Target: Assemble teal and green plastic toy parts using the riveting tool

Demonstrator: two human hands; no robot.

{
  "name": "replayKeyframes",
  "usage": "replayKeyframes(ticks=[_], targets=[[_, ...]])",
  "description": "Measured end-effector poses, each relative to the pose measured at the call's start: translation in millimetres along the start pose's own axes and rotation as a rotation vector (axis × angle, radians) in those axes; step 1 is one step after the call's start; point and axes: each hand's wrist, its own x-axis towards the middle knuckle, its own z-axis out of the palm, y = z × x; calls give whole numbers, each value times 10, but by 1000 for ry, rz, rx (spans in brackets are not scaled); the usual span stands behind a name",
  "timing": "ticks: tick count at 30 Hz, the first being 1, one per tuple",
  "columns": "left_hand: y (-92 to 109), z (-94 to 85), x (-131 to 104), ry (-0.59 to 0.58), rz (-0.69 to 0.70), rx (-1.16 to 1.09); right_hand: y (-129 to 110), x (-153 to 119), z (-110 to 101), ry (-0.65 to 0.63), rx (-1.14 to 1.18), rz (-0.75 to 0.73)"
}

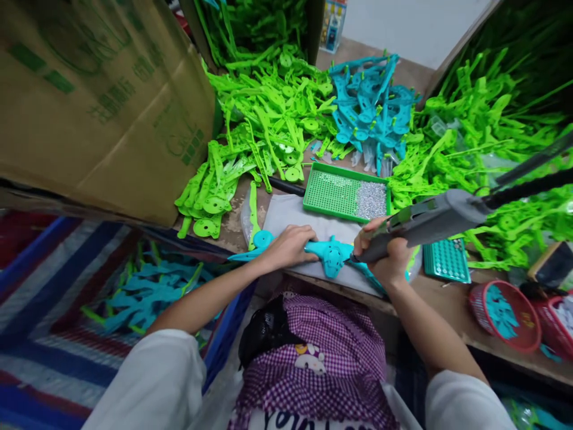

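One blue plastic part (332, 260) lies over one grey cloth (286, 210), its nine-o'clock side grasped by the left hand (292, 246); the right hand (393, 266) clasps one grey power tool (441, 216) at three o'clock; one green tray (321, 189) sits at twelve.

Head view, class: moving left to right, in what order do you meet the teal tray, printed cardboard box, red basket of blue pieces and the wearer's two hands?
Printed cardboard box, left hand, right hand, teal tray, red basket.
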Motion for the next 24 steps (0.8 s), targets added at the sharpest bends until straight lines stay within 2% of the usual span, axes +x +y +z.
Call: replayKeyframes(ticks=[5, 9, 18, 24], targets=[[8, -7, 5, -6, -9, 13, 37, -117, 10, 31, -16, -8], [25, -21, 9, -8, -18, 17, 70, -184, 3, -9, -13, 51], [46, -36, 7, 0, -10, 27, 160, -198, 7, 25, -26, 28], [26, -31, 16, -17, -26, 22, 210, -252, -34, -6, -24, 41]])
